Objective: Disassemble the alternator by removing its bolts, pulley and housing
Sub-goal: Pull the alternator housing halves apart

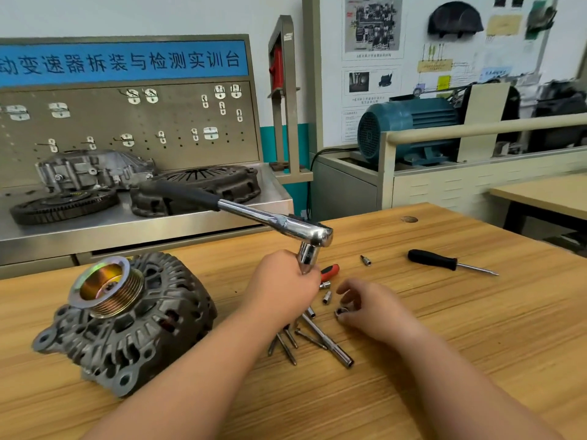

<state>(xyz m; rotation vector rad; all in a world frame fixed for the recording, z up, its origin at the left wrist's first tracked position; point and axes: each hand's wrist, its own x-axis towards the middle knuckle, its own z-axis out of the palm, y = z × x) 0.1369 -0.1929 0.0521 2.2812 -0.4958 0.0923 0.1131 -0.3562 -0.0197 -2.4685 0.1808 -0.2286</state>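
The dark grey alternator lies on the wooden table at the left, its grooved brass-coloured pulley facing up. My left hand grips the socket fitted under the head of a chrome ratchet wrench, whose black handle points up and left. My right hand rests on the table just to the right, fingers curled round a small socket.
Loose sockets, long bolts and an extension bar lie between my hands. A red-handled tool and a black screwdriver lie farther back. A steel bench with clutch parts stands behind.
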